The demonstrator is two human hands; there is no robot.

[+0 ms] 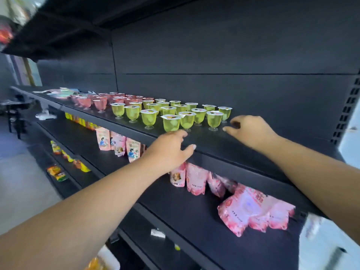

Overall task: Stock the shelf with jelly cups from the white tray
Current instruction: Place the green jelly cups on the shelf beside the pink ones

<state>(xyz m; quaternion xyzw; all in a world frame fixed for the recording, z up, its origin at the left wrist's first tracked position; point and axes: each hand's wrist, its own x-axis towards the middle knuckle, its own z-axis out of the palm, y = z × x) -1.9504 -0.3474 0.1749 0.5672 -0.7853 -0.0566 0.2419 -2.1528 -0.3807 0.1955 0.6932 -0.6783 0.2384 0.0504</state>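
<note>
The black top shelf (243, 145) carried the jelly cups, and everything here is placed relative to it. On its surface stood a group of green jelly cups (171, 114), all upright on their small clear feet with sealed lids. I counted about twenty-one of them, but the back rows overlap, so the number is not certain. Further along the same shelf, toward its far end, stood a group of pink jelly cups (101, 102); they were too crowded and blurred to count, surely more than ten.

Two bare hands reached to the front of this shelf. The left hand (171, 151) lay at the front edge, just below the nearest green cup, with fingers spread and thumb stretched out; its grip was loose and it held nothing. The right hand (247, 131) was over the shelf surface, just beside the green cup at the near end of the front row. Its fingers were bent a little, the forefinger pointing toward that cup, and nothing was between them.

On the second shelf (194, 207), directly under the top shelf, lay pink snack pouches (251, 209), about ten visible. Lower shelves held several yellow and orange packets (57, 173). A white tray could not be clearly identified.
</note>
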